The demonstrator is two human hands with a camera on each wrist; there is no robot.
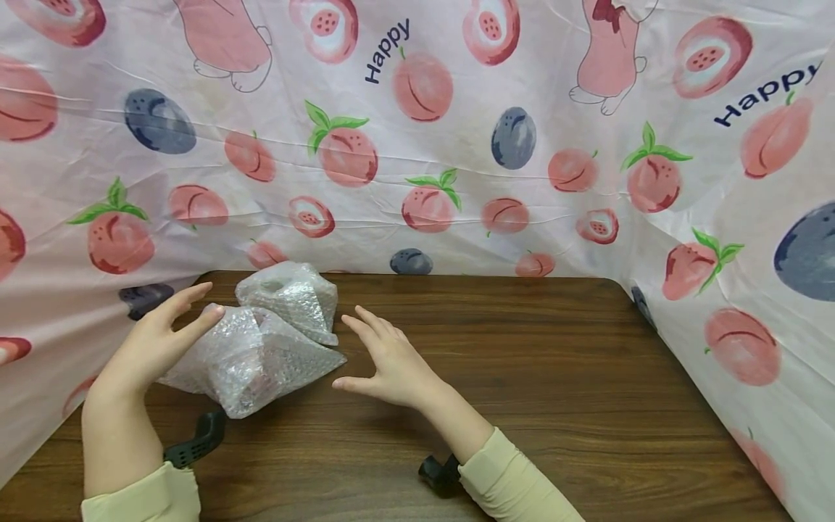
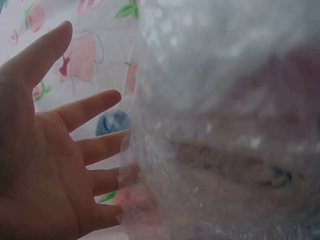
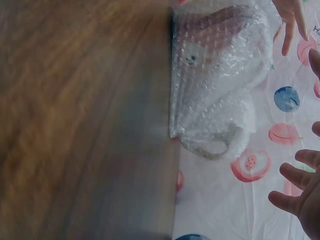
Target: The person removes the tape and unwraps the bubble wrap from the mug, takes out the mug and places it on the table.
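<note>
Two bubble-wrapped bundles lie together on the left of the table; the nearer bundle (image 1: 251, 362) is larger, and the farther bundle (image 1: 290, 297) sits behind it. Pinkish content shows faintly through the plastic. My left hand (image 1: 150, 348) is at the left side of the nearer bundle, fingers spread. In the left wrist view, the fingertips of that hand (image 2: 55, 165) overlap the edge of the bubble wrap (image 2: 215, 125); whether they touch it I cannot tell. My right hand (image 1: 394, 362) hovers over the table to the right of the bundles, fingers apart, holding nothing.
The brown wooden table (image 1: 522, 399) extends to the right of the bundles. A fruit-patterned cloth (image 1: 457, 145) hangs behind it and along both sides. Black wrist mounts (image 1: 198, 438) stick out near both sleeves.
</note>
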